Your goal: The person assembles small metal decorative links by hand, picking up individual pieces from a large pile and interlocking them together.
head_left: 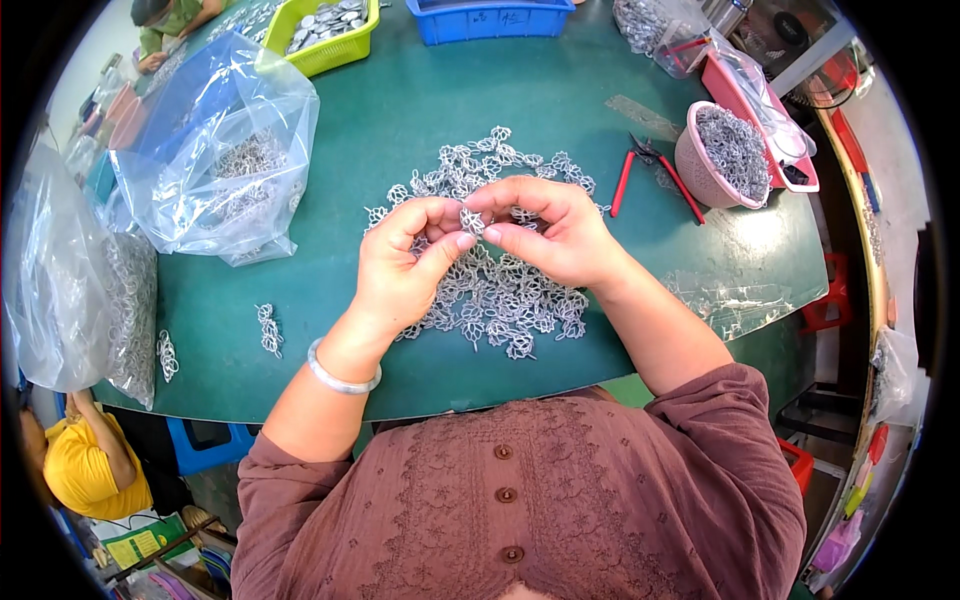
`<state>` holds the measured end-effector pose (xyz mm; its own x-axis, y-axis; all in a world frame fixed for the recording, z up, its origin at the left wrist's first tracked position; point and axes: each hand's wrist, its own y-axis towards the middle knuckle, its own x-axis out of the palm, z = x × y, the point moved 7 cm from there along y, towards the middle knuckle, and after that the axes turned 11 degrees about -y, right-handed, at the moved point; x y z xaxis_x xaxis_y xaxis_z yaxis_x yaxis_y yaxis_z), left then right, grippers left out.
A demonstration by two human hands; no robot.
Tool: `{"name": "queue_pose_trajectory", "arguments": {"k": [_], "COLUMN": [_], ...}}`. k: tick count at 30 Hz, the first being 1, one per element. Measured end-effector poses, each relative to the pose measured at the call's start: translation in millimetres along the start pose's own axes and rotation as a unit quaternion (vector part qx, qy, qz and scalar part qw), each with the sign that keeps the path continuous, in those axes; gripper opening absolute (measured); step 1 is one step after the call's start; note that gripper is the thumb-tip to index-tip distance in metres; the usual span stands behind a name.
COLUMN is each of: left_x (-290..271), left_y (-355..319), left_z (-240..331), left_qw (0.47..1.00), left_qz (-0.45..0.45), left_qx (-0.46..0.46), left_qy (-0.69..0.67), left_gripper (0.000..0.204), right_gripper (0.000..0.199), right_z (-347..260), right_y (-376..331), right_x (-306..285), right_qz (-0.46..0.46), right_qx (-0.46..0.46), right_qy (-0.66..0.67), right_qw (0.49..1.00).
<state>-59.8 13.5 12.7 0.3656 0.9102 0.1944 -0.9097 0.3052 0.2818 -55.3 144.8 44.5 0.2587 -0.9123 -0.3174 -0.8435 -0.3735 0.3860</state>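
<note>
Between the fingertips of both my hands is a small silvery wire piece (pixel 472 222), bent into flower-like loops. My left hand (pixel 408 250), with a pale bangle (pixel 343 374) on its wrist, pinches it from the left. From the other side my right hand (pixel 555 230) grips it between thumb and index finger. Both hands hover over a spread pile of similar wire pieces (pixel 500 295) on the green table (pixel 400 100). Red-handled pliers (pixel 655 180) lie to the right of the pile, their handles apart.
Clear bags of wire parts (pixel 240 185) (pixel 130 310) stand at left. A pink basket (pixel 697 160) full of wire pieces is at right. Along the back sit a lime-green basket (pixel 345 55) and a blue tray (pixel 490 22). A person in yellow (pixel 90 465) is at lower left.
</note>
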Motion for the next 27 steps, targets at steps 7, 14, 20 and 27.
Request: {"name": "queue_pose_trajectory", "arguments": {"k": [7, 14, 20, 27], "left_x": [1.4, 0.4, 6.6, 1.9], "left_y": [0.9, 1.5, 0.5, 0.8], "left_z": [-0.9, -1.9, 13.5, 7.7], "left_qw": [1.000, 0.999, 0.983, 0.994], "left_qz": [-0.007, -0.003, -0.028, -0.010], "left_qx": [0.008, 0.021, 0.108, 0.087], "left_qy": [-0.008, 0.025, 0.146, 0.069], "left_gripper": [0.020, 0.021, 0.022, 0.021], "right_gripper": [0.025, 0.026, 0.031, 0.027], "right_z": [-9.8, -11.9, -14.3, -6.2], "right_y": [1.5, 1.3, 0.8, -3.0], "right_x": [-0.9, 0.3, 1.3, -0.7], "right_qz": [-0.004, 0.005, 0.009, 0.030], "right_qx": [-0.049, -0.094, -0.115, -0.090], "right_qy": [-0.090, -0.100, -0.124, -0.125], "right_qw": [0.995, 0.991, 0.986, 0.988]}}
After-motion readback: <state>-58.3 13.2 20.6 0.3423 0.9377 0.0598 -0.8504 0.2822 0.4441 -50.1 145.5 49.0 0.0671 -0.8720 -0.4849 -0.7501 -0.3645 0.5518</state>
